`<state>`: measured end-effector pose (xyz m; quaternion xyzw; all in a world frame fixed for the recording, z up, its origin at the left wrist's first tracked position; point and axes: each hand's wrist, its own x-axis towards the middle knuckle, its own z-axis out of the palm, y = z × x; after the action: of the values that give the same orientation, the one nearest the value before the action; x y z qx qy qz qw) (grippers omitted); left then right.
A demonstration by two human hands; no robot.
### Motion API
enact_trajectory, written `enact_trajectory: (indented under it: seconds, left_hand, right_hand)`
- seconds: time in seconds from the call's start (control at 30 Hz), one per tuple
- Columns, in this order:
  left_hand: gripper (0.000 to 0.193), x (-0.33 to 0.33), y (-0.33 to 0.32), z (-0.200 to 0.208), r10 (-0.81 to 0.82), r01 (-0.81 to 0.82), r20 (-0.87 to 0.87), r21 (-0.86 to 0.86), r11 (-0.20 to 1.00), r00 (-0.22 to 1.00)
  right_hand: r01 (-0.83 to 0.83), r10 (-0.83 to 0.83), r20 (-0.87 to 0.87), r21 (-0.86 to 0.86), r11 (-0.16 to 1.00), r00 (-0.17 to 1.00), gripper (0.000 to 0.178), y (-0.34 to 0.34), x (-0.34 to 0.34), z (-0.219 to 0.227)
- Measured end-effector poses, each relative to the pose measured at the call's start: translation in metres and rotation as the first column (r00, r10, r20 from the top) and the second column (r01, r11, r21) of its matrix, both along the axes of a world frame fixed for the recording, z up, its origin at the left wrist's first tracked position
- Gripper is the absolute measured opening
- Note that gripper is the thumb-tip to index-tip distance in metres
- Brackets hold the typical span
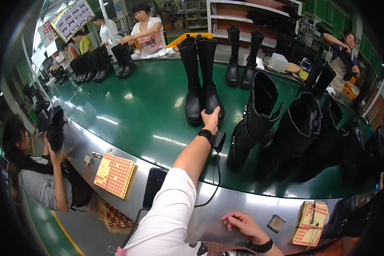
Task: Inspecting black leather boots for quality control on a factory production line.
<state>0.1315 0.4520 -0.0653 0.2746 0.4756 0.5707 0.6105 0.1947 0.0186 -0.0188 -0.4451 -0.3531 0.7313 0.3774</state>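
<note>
A pair of tall black boots stands upright on the green table. My left hand reaches forward and grips the toe of the pair's right boot, thumb and fingers on either side of it. Close to my body, my right hand hovers over the metal ledge, its fingers loosely curled and apart, with nothing visible in them. Right of the gripped boot stands a black buckled boot. More tall black boots crowd the table beyond it, partly overlapping.
A phone-like black slab, a stack of red-patterned cards, another tied card stack and a small square pad lie on the metal ledge. A black cable crosses beside my left forearm. Co-workers handle boots around the table.
</note>
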Motion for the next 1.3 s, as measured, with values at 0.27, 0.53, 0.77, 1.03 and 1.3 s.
enact_trajectory:
  seconds: [0.27,0.53,0.77,1.03,1.3]
  left_hand:
    - [0.101,0.008,-0.019,-0.004,0.153,-0.164,-0.147,-0.071,0.984,0.977]
    - [0.055,-0.033,-0.050,0.045,0.149,-0.304,-0.735,-0.081,0.949,0.661]
    - [0.092,-0.081,-0.013,0.037,-0.064,-0.178,-0.893,-0.158,0.971,0.445]
    - [0.104,-0.096,0.047,0.042,-0.268,-0.069,-0.869,-0.324,0.943,0.416]
    - [0.031,-0.140,0.079,0.044,-0.521,0.415,-0.342,-0.338,0.845,0.782]
  right_hand:
    - [0.014,-0.014,-0.018,-0.018,1.000,1.000,0.023,0.000,0.002,-0.003]
    - [0.088,-0.092,-0.105,-0.044,0.995,0.990,0.023,-0.002,0.000,-0.004]
    - [0.074,-0.079,-0.079,-0.071,0.995,0.994,0.022,-0.001,0.002,0.001]
    - [0.035,-0.041,-0.069,-0.091,0.995,0.997,0.022,-0.001,0.005,-0.001]
    - [-0.048,0.045,-0.075,-0.040,0.998,0.996,0.024,0.005,0.005,-0.002]
